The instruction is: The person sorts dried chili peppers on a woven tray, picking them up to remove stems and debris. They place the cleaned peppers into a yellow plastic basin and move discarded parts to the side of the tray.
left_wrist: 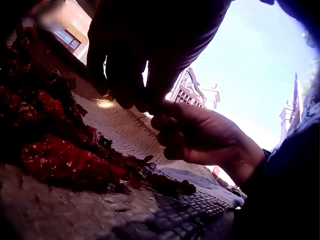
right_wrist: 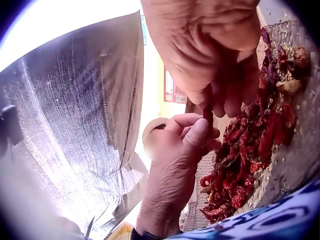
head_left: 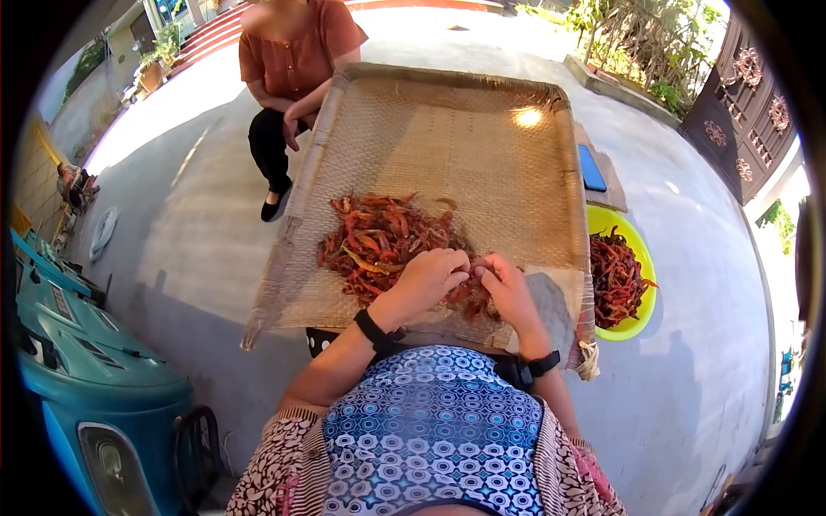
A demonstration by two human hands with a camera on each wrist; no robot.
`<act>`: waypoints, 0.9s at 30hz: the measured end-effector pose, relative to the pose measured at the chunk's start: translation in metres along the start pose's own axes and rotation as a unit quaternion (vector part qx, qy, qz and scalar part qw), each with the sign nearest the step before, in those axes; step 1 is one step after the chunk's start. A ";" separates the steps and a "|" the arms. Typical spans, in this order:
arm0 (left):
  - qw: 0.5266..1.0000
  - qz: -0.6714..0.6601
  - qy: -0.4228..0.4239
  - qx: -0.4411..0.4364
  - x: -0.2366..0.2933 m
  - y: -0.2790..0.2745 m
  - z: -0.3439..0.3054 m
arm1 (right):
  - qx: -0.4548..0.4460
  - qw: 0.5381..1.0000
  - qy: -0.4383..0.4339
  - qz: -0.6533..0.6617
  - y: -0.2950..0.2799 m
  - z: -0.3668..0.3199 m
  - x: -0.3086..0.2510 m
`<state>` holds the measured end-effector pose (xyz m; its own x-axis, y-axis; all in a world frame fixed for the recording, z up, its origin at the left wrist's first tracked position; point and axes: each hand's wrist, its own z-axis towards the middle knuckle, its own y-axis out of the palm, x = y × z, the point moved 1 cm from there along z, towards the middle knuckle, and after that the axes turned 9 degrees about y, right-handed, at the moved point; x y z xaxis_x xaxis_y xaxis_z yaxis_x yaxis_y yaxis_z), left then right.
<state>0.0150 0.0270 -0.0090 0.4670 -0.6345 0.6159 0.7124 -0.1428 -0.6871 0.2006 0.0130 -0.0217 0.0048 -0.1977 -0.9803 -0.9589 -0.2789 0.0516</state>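
My left hand and right hand meet above the near part of a large woven bamboo tray. Between their fingertips is a dried red chili, mostly hidden by the fingers. In the right wrist view, thumb and curled fingers of the left hand pinch it from below, while the right hand's fingertips grip it from above. A pile of dried red chilies lies on the tray to the left of and under the hands, with a yellowish one on top.
A yellow-green basin of red chilies stands on the ground right of the tray. Behind it a blue phone-like object lies on cardboard. Another person sits at the tray's far left. A teal machine stands at the left.
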 end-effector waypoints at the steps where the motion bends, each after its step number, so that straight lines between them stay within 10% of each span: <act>1: 0.998 -0.056 -0.032 -0.007 0.002 0.001 -0.001 | 0.003 1.000 -0.001 -0.015 -0.003 0.001 0.005; 8: 0.980 0.168 -0.065 0.078 -0.040 -0.032 0.000 | 0.166 0.984 -0.021 0.068 -0.055 -0.012 0.000; 13: 0.928 0.369 -0.033 0.043 -0.084 -0.052 -0.006 | 0.221 0.846 -0.131 0.467 -0.117 -0.020 0.009; 27: 0.980 0.146 -0.123 0.048 -0.033 -0.075 -0.008 | 0.091 0.991 -0.018 0.098 -0.040 -0.006 0.004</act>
<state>-0.0577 0.0527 0.0194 0.7618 -0.4340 0.4808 0.5705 0.0980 -0.8154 0.2411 0.0177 -0.0263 -0.1946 -0.1966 -0.9610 -0.9754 -0.0644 0.2107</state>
